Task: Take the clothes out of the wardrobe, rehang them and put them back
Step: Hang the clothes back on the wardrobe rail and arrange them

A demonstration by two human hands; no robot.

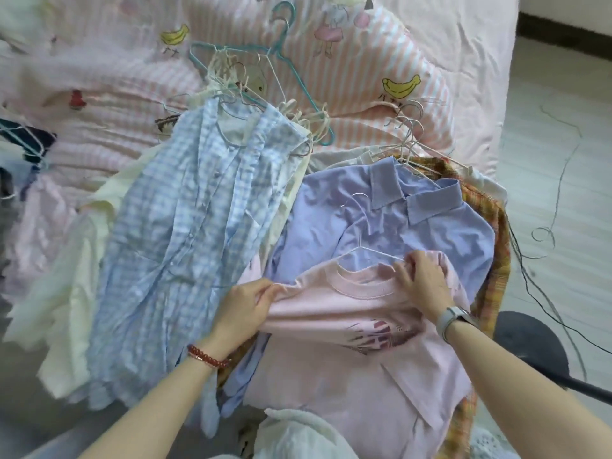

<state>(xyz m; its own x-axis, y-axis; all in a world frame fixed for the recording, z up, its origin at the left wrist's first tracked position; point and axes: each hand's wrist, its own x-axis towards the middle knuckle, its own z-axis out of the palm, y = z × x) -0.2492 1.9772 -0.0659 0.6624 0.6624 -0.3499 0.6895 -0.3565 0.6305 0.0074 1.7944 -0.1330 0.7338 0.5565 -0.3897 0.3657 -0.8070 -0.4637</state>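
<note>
A pink T-shirt with a printed front lies on top of a lilac collared shirt on the bed. A white wire hanger sticks out of the T-shirt's neck. My left hand pinches the T-shirt's left shoulder. My right hand grips the right shoulder next to the neckline. To the left lies a blue checked shirt on its own hanger.
Several loose hangers, white and teal, lie on the pink striped quilt behind the clothes. A yellow plaid garment sits under the lilac shirt at the right. A dark stool and cables are on the floor.
</note>
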